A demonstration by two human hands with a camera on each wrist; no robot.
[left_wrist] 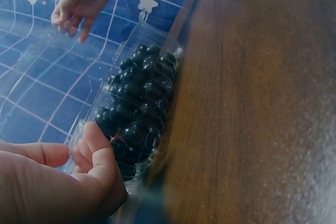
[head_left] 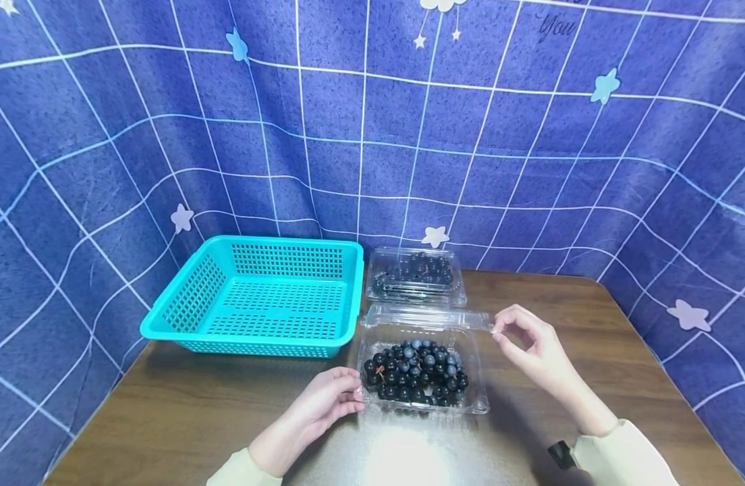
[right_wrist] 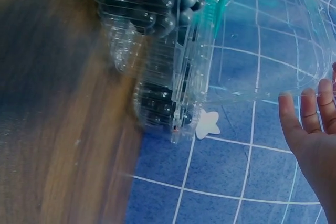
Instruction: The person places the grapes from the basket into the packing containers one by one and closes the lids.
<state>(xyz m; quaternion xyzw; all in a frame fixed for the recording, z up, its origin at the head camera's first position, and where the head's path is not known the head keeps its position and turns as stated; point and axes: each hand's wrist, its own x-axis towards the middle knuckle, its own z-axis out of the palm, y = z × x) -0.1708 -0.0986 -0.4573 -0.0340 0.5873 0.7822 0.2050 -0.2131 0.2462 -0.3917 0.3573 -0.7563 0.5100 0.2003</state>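
Observation:
A clear plastic clamshell box stands on the table with its hinged lid raised. Inside lies a bunch of dark grapes, also seen through the box wall in the left wrist view. With thumb and fingers, my left hand holds the box's left side near the front corner. My right hand pinches the lid's right edge between thumb and fingers. In the right wrist view the fingertips of the right hand meet the lid's rim, part of the hand being cut off by the frame.
Directly behind stands a second clear box of grapes, its lid down. To the left is a turquoise plastic basket with slotted walls. A blue checked cloth hangs behind the wooden table.

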